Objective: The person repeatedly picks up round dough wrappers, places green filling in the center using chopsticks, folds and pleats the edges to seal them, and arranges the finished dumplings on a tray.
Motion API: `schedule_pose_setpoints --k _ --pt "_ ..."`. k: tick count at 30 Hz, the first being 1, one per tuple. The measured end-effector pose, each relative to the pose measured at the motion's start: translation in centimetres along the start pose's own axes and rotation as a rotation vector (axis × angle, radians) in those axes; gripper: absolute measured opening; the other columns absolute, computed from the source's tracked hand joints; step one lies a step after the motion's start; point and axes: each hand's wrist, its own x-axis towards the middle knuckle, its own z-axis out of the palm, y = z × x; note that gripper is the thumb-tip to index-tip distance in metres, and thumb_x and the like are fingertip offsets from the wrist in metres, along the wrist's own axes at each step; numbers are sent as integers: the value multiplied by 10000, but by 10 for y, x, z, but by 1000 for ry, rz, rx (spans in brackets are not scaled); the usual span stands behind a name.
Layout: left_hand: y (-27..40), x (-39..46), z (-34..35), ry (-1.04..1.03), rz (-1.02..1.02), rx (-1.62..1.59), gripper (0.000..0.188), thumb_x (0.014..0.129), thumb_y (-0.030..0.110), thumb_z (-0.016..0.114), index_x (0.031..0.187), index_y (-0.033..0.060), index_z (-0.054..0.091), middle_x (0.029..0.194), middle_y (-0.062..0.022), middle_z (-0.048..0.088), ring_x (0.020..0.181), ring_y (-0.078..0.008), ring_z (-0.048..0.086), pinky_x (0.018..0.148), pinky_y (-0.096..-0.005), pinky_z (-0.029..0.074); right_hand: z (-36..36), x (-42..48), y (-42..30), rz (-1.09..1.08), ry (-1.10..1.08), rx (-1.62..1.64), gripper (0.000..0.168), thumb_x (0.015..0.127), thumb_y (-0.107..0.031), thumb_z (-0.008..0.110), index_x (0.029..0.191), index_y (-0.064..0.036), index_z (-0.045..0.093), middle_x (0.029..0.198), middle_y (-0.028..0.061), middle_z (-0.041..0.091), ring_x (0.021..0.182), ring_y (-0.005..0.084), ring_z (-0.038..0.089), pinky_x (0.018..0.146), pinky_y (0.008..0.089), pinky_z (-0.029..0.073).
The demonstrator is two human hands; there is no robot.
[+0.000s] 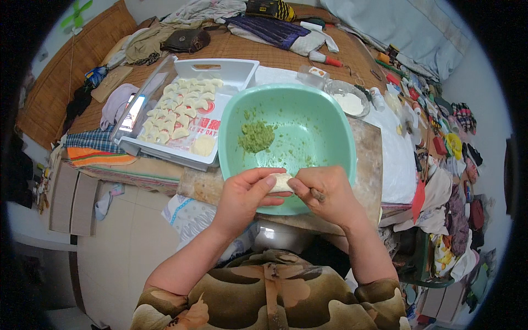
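Note:
A folded dough dumpling (281, 182) is pinched between my two hands above the near side of a mint-green plastic basin (326, 123). My left hand (249, 192) supports it with thumb and fingers. My right hand (326, 192) presses its right end with thumb and forefinger, and a thin stick-like handle (317, 195) pokes out of the same fist; its far end is hidden. Inside the basin, a mound of green filling (256, 137) lies to the left, with smears over the walls.
Left of the basin, a white plastic drawer bin (239, 68) holds rows of shaped dumplings (177, 109) and a flat dough wrapper (203, 145). A bowl of flour (350, 103) stands behind right, near a clear container (313, 76). The basin rests on a wooden board (369, 144).

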Motion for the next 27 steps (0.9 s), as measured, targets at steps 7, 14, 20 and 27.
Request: schedule_pose_setpoints --k 7,14,20,27 --pt "-4 1 1 98 132 -31 270 974 127 497 1159 -50 584 1093 -147 630 960 -220 657 794 -294 581 6 5 2 43 22 15 269 864 -195 632 656 -59 527 592 124 528 537 331 544 481 407 419" --pt "-5 5 -4 64 149 -66 264 968 134 530 1170 -26 589 1075 -101 635 976 -175 640 842 -308 559 9 12 -3 -22 65 1 303 837 -201 669 622 -56 512 573 120 506 524 326 531 473 400 405" --pt "33 11 -73 254 90 15 267 954 135 524 1140 -49 578 1060 -161 649 922 -224 667 751 -305 595 -6 16 4 -153 233 51 314 866 -264 655 657 -42 583 562 91 505 479 267 510 461 362 380" --pt "111 53 -207 472 177 682 234 949 160 538 1088 -5 631 1006 -75 657 802 -163 676 679 -260 559 2 5 32 -67 261 41 392 910 -307 597 627 -38 560 545 83 476 466 252 488 451 348 354"
